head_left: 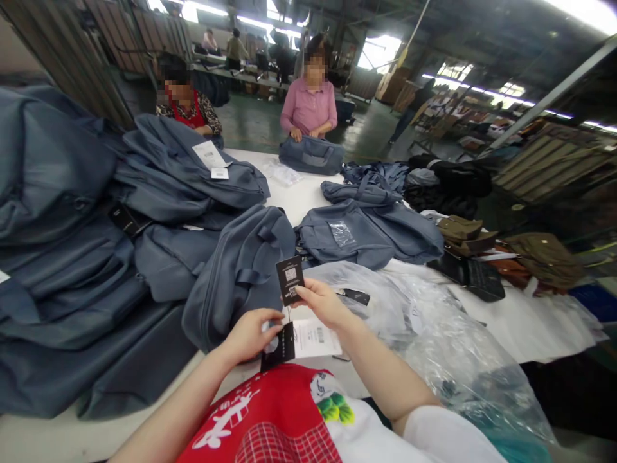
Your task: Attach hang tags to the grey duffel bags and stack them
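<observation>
A small black tag (290,280) with a QR code is pinched in my right hand (322,302), held upright above the table. My left hand (253,333) has its fingertips closed at the edge of a second black tag (279,346), lower down; what exactly they pinch is too small to tell. Beside that tag lies a white label (315,338) with printing. A blue-grey bag (236,276) stands just beyond my left hand. Clear plastic bags (434,334) lie to the right of my right hand.
Blue-grey bags (62,257) are heaped at the left. Another blue-grey bag (371,233) lies ahead on the white table (301,196). Across it, a person in pink (309,106) handles a bag; another person (197,112) is at the left. Olive bags (544,257) lie at the right.
</observation>
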Available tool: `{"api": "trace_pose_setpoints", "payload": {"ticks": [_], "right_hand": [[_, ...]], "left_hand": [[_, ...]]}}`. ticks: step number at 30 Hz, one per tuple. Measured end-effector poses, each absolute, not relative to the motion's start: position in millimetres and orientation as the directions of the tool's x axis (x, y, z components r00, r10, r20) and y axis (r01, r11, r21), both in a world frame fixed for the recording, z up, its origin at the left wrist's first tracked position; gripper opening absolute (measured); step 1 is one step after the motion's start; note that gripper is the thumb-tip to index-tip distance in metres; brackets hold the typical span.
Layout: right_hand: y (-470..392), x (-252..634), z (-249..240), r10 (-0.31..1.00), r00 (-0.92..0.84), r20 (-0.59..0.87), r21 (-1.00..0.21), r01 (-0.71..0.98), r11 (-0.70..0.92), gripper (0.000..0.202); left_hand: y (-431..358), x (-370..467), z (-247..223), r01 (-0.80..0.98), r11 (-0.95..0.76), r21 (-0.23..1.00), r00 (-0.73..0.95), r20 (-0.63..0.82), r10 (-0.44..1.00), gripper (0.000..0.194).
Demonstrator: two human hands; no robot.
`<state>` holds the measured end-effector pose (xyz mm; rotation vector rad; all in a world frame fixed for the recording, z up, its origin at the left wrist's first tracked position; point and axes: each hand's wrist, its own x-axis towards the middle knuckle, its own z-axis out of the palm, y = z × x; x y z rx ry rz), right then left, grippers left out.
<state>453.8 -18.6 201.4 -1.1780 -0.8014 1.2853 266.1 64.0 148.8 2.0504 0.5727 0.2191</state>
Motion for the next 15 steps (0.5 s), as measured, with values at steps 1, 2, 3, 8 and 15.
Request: {"api": "trace_pose_setpoints", "payload": {"ticks": [1,2,3,8,15], "right_hand": [[-15.7,447.8,199.9,0.97,0.182,-0.16,-0.929,-0.361,-0.085,0.028],[-13.3,443.0,198.9,0.967,0.199,-0.16,-0.902,-0.427,-0.062,0.027],[-11.3,439.3,198.0,0.964,0.208,-0.164,-0.873,-0.486,-0.043,0.026],[-5.6,432.0,192.5,0.956,0.215,-0.202,-0.735,-0.679,-0.003,0.022],[-1.7,437.5,187.0,0.933,0.282,-0.223,-0.711,-0.702,0.042,0.013]], "left_hand": [[63.9,266.4,147.9,0.312,-0.401,0.861,0.878,-0.1,0.468,0.028],[63.7,265.9,146.8,0.306,-0.373,0.876,0.881,-0.112,0.46,0.027],[63.6,265.0,145.7,0.288,-0.344,0.894,0.884,-0.11,0.455,0.029],[61.6,259.9,146.8,0.173,-0.059,0.983,0.908,-0.136,0.397,0.053],[61.1,254.2,159.3,0.172,0.363,0.916,0.94,-0.262,0.218,0.06]]}}
